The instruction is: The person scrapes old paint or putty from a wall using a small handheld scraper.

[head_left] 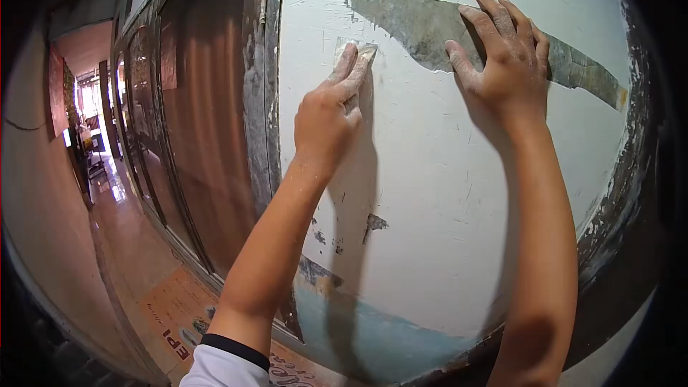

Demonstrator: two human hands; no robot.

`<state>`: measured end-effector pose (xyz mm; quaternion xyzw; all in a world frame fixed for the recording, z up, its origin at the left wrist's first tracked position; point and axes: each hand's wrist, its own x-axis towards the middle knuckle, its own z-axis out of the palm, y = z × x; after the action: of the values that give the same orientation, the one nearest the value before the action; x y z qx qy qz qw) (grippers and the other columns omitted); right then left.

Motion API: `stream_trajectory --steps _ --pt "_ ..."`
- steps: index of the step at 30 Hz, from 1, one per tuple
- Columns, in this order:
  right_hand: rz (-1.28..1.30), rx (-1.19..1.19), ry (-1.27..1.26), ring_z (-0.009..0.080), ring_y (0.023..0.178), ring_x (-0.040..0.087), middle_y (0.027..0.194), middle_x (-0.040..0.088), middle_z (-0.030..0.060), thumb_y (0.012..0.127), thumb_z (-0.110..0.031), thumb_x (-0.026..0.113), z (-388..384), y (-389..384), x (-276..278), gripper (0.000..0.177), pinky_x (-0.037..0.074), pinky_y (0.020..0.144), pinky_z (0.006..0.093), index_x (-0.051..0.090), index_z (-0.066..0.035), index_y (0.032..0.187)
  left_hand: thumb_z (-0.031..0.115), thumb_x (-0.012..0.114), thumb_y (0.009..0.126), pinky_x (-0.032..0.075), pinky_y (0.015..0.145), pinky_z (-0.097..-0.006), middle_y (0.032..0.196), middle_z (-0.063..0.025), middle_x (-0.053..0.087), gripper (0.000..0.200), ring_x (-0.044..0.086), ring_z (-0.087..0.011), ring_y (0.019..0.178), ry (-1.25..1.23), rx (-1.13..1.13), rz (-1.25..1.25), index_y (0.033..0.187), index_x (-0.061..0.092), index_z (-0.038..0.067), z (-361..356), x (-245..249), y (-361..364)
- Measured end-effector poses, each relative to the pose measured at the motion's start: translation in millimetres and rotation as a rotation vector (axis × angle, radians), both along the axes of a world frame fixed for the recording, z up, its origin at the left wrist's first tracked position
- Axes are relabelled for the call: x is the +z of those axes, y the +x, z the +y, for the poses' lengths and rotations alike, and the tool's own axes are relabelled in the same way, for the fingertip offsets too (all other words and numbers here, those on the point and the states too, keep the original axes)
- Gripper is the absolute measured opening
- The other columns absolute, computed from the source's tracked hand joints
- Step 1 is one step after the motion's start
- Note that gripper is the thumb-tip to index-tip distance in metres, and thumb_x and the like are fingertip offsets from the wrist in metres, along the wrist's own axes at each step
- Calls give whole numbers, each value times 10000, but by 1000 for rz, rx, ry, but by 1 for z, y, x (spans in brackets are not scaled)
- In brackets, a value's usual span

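White panel (423, 143) fills the centre, its left edge along a dark frame (272, 64), a corridor (118, 218) running far left. The left hand (330, 115), two fingers together, presses a small flat piece (368, 51) to the panel, left of a grey patch (408, 25); the right hand (507, 64) spreads its fingers over that patch, white surface stretching below.

I see a white left sleeve (223, 368), probably short though only its end shows, edged by a black cuff (236, 349); beyond that cuff, powdery dust marks the left hand (328, 116) and right hand (507, 64).
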<state>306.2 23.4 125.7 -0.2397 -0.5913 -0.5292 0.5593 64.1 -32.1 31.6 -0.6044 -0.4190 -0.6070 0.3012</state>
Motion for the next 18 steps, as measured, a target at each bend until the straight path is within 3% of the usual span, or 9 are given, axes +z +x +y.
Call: stream_trajectory --steps 1,3,4,11,17,18 --pt "1 2 -2 202 1485 447 1565 574 -38 934 -462 705 2 0 0 457 279 1262 455 696 -252 1341 -127 539 888 507 1129 -360 1588 -149 529 596 598 -327 1391 -2 2 1 1445 645 55 2 -6 0" --pt "-5 2 17 203 1484 450 1564 575 -36 935 -465 704 6 1 2 460 271 1266 457 696 -253 1344 -48 592 847 598 954 -412 1614 -10 516 660 723 -355 1132 40 78 19 1458 660 190 10 -32 0" --pt "5 -26 -70 195 1532 393 1615 516 -80 949 -415 695 -3 0 -2 489 253 1291 463 656 -248 1406 -53 591 840 602 942 -415 1617 4 515 666 728 -342 1137 83 59 41 1454 665 194 10 -43 3" --pt "9 -10 -66 203 1522 408 1605 530 -80 948 -414 696 -2 0 -1 463 259 1290 463 675 -250 1380 -33 591 885 613 899 -414 1598 9 544 612 733 -329 1139 23 100 21 1444 676 200 5 -12 8" --pt "12 -9 -66 208 1515 420 1604 532 -76 944 -405 701 -4 0 -2 445 265 1287 453 681 -254 1362 -51 596 865 602 952 -426 1601 -56 538 645 720 -343 1179 39 32 17 1463 660 178 8 -54 13" --pt "6 2 -10 199 1491 443 1563 575 -31 936 -470 697 1 0 0 451 274 1259 459 698 -267 1339 -52 597 864 602 953 -426 1602 -54 537 644 719 -344 1181 16 49 27 1463 660 177 6 -55 13"
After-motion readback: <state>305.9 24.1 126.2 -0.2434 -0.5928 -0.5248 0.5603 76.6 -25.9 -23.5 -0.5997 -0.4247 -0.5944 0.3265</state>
